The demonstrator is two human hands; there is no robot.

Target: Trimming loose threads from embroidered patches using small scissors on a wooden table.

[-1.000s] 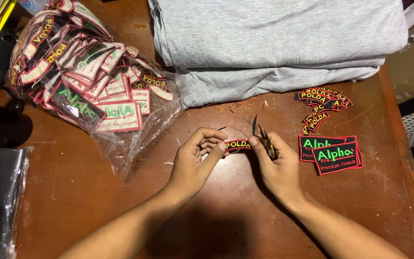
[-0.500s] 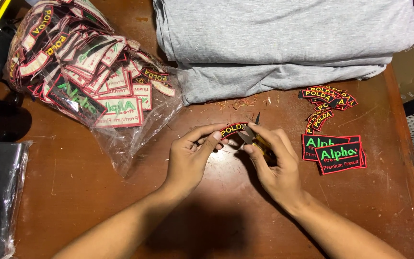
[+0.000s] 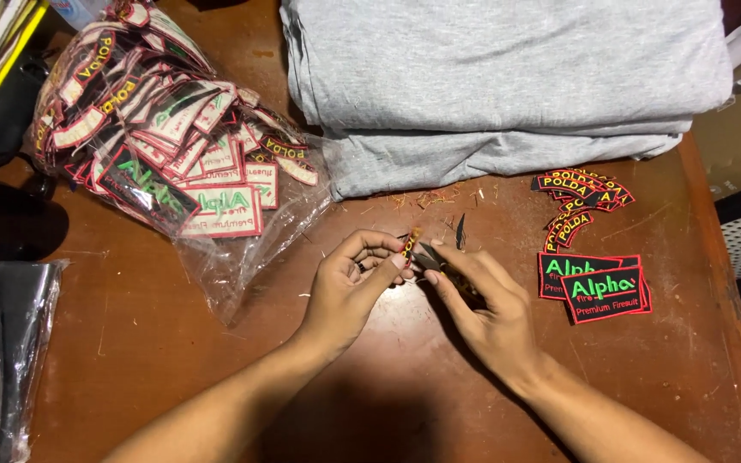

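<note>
My left hand [image 3: 353, 287] pinches a small curved embroidered patch [image 3: 410, 243], black with a red edge, turned on its side above the brown table [image 3: 156, 360]. My right hand [image 3: 486, 309] holds small dark thread snips [image 3: 432, 257], with the blades right at the patch's edge. A loose dark scrap [image 3: 460, 231] lies just beyond the hands. Thread trimmings [image 3: 426, 201] are scattered on the table behind them.
A clear plastic bag [image 3: 165, 146] full of patches lies at the back left. Folded grey fabric [image 3: 508, 77] is stacked at the back. To the right lie a pile of curved patches [image 3: 581, 193] and stacked rectangular patches [image 3: 598, 287]. A dark mug [image 3: 2, 214] stands at the left.
The hands came together and shifted up the table. The patch was turned from flat to edge-on, and the snips moved onto its edge.
</note>
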